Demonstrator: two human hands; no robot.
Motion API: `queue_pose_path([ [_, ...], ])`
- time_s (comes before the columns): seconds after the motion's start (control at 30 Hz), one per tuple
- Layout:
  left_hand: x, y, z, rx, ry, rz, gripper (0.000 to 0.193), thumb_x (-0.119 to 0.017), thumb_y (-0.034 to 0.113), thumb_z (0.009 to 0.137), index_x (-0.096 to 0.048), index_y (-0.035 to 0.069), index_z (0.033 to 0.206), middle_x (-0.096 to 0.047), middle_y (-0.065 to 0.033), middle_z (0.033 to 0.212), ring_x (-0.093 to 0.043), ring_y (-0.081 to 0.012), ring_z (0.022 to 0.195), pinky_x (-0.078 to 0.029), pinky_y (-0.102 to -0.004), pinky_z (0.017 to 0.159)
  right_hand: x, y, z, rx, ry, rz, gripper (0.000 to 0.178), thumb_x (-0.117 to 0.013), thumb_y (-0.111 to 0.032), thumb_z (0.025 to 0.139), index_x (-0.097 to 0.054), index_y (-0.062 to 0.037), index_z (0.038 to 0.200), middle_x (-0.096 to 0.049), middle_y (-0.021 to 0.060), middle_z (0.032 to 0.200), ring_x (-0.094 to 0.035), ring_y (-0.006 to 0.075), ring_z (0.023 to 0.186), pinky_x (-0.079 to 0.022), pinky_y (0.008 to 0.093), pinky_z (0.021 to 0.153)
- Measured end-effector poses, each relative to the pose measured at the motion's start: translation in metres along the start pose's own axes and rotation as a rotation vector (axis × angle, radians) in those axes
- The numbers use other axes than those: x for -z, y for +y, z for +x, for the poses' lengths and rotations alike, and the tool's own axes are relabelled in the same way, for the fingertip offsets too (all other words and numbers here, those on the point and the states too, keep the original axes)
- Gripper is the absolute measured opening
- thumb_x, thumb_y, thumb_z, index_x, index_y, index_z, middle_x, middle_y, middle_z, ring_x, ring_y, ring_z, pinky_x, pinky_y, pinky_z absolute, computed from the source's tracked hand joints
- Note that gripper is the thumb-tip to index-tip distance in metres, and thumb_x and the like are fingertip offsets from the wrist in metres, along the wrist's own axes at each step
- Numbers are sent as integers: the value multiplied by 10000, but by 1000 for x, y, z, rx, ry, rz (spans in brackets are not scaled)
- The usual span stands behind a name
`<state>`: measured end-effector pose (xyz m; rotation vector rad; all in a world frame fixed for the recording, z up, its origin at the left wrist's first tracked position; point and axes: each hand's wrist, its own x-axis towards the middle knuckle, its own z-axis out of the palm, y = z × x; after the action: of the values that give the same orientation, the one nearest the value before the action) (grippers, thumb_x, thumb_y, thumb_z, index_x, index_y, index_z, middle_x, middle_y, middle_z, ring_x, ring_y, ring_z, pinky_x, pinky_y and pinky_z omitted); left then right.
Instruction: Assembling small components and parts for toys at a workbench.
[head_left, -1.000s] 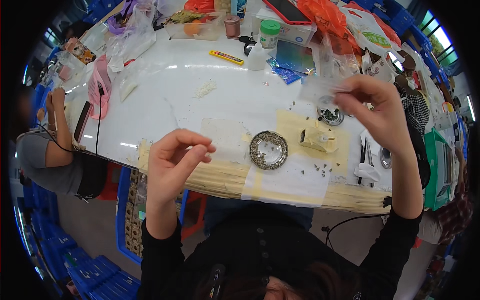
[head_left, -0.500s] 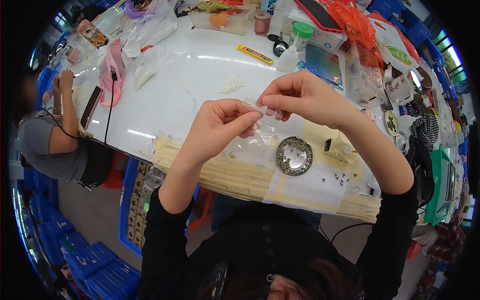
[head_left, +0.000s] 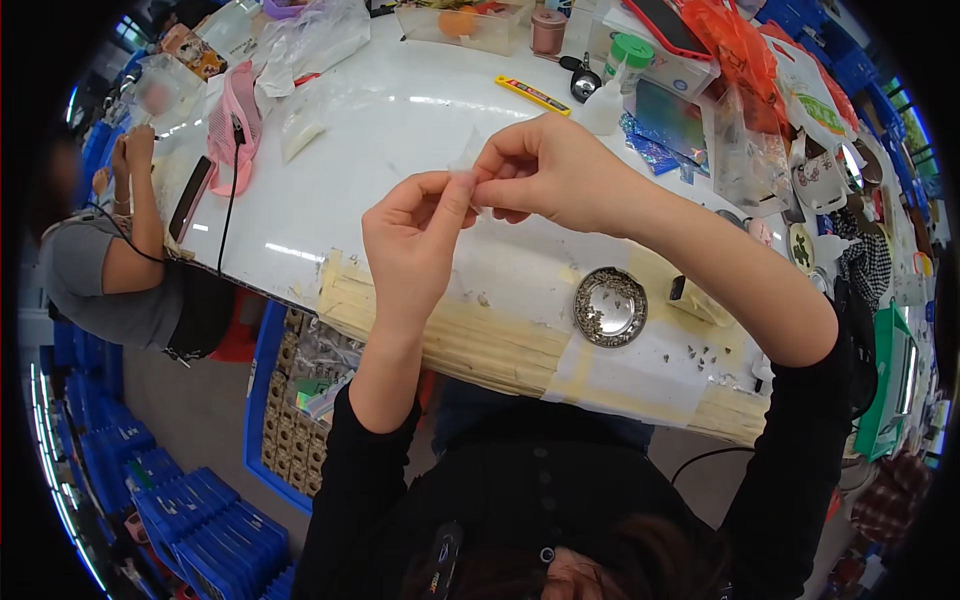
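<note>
Both hands meet above the table, pinching a small clear plastic bag [head_left: 466, 155] between the fingertips. My left hand [head_left: 412, 225] grips it with thumb and forefinger. From the other side my right hand [head_left: 530, 170] pinches it close to the left thumb. Only a pale piece of the bag shows above the fingers; the rest is hidden. Nearer me and to the right sits a round metal dish [head_left: 612, 322] with small metallic pieces in it. Several similar loose pieces [head_left: 702, 356] lie to its right on white paper [head_left: 630, 375].
Beyond the hands lie a yellow utility knife [head_left: 532, 95], keys [head_left: 584, 82] and a white bottle [head_left: 602, 108]. A small pale box [head_left: 702, 300] stands beside the dish. Bags and a red-cased phone [head_left: 668, 22] crowd the right back. A person [head_left: 110, 260] sits at the left.
Both hands have moved left and upward, and now cover where the small white pile was showing. The bag has risen with them and its hanging part is out of sight. The view has shifted slightly.
</note>
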<state>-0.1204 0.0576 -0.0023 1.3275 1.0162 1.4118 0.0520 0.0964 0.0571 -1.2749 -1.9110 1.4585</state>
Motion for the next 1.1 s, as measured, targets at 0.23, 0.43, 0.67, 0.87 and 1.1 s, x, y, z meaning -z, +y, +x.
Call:
queue_pose_path([
  [0.23, 6, 3, 32, -171, 29, 241, 181, -628, 72, 917, -692, -46, 1037, -685, -71, 767, -645, -107, 653, -528, -225, 611, 4, -11, 23, 21, 71, -12, 206, -658, -178, 872, -664, 25, 906, -670, 65, 795, -655, 110, 711, -557, 247, 685],
  [0.43, 6, 10, 34, -252, -17, 387, 101, -604, 22, 892, -673, -7, 960, -626, -71, 677, -615, -123, 576, -498, -240, 559, 18, 0, 41, 76, 193, -240, 170, -634, -128, 845, -657, 38, 868, -669, 74, 750, -665, 125, 659, -561, 255, 650],
  [0.67, 32, 4, 31, -420, -308, 743, 50, -648, 7, 839, -611, -26, 841, -606, -78, 733, -550, -134, 580, -457, -254, 549, 14, 2, 48, 92, 122, -407, 139, -606, -99, 843, -647, 33, 831, -668, 88, 719, -657, 130, 623, -536, 252, 605],
  [0.87, 52, 7, 34, -408, -320, 767, 171, -719, 87, 821, -588, -17, 786, -555, -68, 698, -503, -149, 590, -413, -266, 540, 10, 16, 54, 95, 22, -469, 256, -630, -216, 882, -658, 37, 853, -668, 92, 731, -650, 156, 662, -528, 289, 644],
  [1.1, 69, 13, 49, -175, -440, 925, 196, -739, 134, 806, -605, -4, 768, -533, -79, 760, -503, -175, 638, -436, -299, 600, 12, 50, 67, 38, 126, -1033, 356, -642, -306, 880, -654, 8, 1048, -644, 183, 1023, -616, 330, 972, -495, 391, 841],
])
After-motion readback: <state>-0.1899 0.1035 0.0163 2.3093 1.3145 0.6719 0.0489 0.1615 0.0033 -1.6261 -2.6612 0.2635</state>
